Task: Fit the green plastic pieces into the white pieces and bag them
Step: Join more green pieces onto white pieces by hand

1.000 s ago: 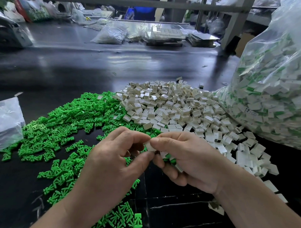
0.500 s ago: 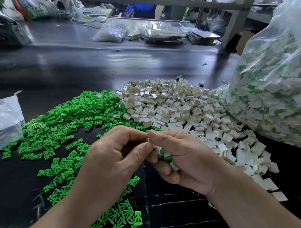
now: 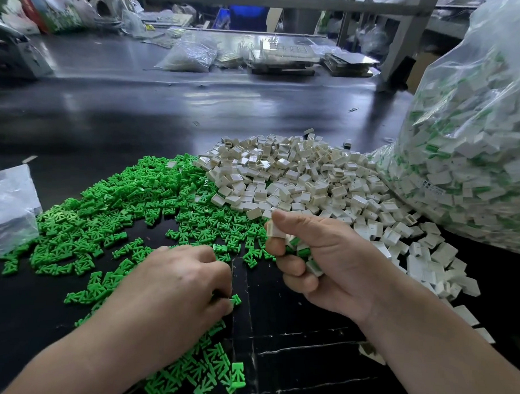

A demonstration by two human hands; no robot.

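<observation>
Shiny black workbench (image 3: 167, 111), clutter way up at the top of the frame. Green pieces (image 3: 111, 209) were heaped centre-left, white pieces (image 3: 297, 180) were piled right beside them mid-frame, and a big clear bag (image 3: 475, 145) stuffed with fitted ones filled the right edge. Left hand (image 3: 173, 285), lower middle, was curled down pinching one green piece (image 3: 236, 299) on the table. Right hand (image 3: 324, 264) was closed round a handful (image 3: 302, 251) of white-and-green bits, thumb clamping a white piece (image 3: 273, 230) on top
</observation>
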